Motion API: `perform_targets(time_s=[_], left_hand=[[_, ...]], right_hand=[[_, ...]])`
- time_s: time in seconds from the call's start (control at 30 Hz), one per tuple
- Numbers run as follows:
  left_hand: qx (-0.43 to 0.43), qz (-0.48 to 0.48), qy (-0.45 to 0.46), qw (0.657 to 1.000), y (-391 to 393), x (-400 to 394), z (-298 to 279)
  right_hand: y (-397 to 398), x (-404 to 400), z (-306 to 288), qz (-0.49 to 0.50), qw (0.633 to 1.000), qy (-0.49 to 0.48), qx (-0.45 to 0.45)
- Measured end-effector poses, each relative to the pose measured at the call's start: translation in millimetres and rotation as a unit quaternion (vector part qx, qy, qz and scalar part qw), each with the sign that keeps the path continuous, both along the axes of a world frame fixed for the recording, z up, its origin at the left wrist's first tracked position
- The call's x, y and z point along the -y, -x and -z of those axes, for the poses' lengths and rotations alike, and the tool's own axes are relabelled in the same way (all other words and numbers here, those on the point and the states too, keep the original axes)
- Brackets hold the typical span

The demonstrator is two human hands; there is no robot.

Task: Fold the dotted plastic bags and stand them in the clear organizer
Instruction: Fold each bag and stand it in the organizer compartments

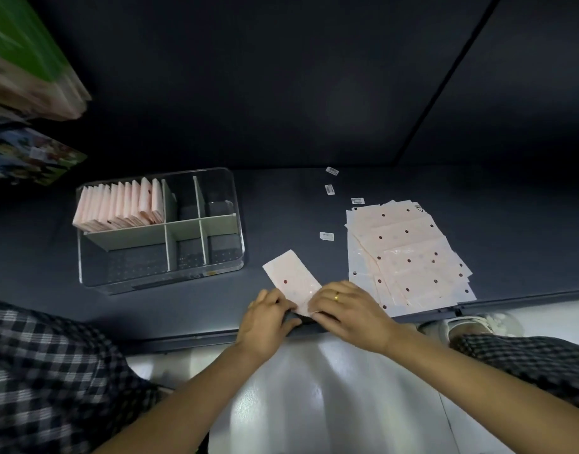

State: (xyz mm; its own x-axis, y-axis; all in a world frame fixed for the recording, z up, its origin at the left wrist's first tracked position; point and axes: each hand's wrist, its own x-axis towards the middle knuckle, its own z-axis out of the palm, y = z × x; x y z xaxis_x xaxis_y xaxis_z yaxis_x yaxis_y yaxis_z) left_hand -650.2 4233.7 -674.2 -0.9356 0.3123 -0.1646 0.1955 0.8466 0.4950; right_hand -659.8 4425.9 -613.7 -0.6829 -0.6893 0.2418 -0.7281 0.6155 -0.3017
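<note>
We have one dotted bag (293, 280) under our hands at the near edge of the dark worktop (281, 208), already narrowed into a long strip that angles away toward the upper left. Our left hand (268, 317) lies on its near end from the left, fingers curled over the edge of the plastic and pinching it down; our right hand (345, 311), a ring on one finger, covers the near end from the right, fingers bent over the strip and gripping it. Exactly how the fold lies beneath the fingers is hidden.

To the left, well apart from the strip, stands the clear organizer (216, 276). Its far-left compartment holds a row of folded bags (117, 204) standing upright and leaning slightly, nearly filling that section; the other compartments look bare. To the right of our hands lies a fanned stack of unfolded bags (409, 253), still flat, so we judge the job roughly midway: a good batch stands done, many sheets wait. The strip in hand seems to need at least one more fold across its length before it can stand in the row.

A few small white labels (327, 236) lie scattered on the worktop between the organizer and the stack.

Both forearms reach in from below, wrists low, converging on the strip.
</note>
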Motion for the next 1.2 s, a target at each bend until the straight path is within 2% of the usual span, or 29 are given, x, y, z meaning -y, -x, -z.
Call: perform_targets(time_s=[0.07, 0.17, 0.27, 0.37, 0.43, 0.57, 0.63, 0.73, 0.8, 0.9, 0.97, 1.03, 1.13, 1.2], left_hand=[[0.018, -0.053, -0.05, 0.997, -1, -1, -1], [0.069, -0.142, -0.075, 0.985, 0, -1, -1], [0.103, -0.2, -0.085, 0.971, 3, -3, -2], [0.124, -0.221, -0.086, 0.963, 6, -7, -3], [0.137, -0.235, -0.079, 0.959, 8, -8, -4], [0.125, -0.259, -0.098, 0.953, 7, -10, -11], [0.036, -0.23, -0.062, 0.971, -1, -7, -11], [-0.128, -0.065, 0.027, 0.989, -15, -4, -6], [-0.123, 0.037, 0.082, 0.988, -16, -2, 2], [-0.042, 0.112, 0.163, 0.979, -10, 7, 13], [-0.025, 0.133, 0.188, 0.973, -6, 13, 16], [-0.016, 0.151, 0.198, 0.968, -1, 17, 14], [-0.011, 0.161, 0.21, 0.964, 7, 22, 10], [-0.006, 0.166, 0.21, 0.963, 12, 24, 7]], right_hand=[[4, 10, 0, 0.038, 0.998, 0.025, 0.043], [20, 13, 6, 0.148, 0.978, 0.072, 0.131], [36, 9, 14, 0.249, 0.929, 0.131, 0.243], [47, 9, 28, 0.299, 0.874, 0.187, 0.335], [50, 13, 39, 0.314, 0.861, 0.176, 0.36], [55, 21, 53, 0.347, 0.856, 0.156, 0.35], [60, 24, 55, 0.359, 0.853, 0.134, 0.354], [67, 26, 55, 0.36, 0.855, 0.095, 0.361], [72, 28, 54, 0.364, 0.853, 0.077, 0.365], [74, 31, 50, 0.371, 0.85, 0.06, 0.37], [67, 32, 49, 0.369, 0.869, 0.049, 0.326], [54, 33, 48, 0.35, 0.915, 0.027, 0.199], [30, 33, 49, 0.219, 0.975, 0.012, 0.034], [17, 29, 55, 0.136, 0.99, -0.016, -0.033]])
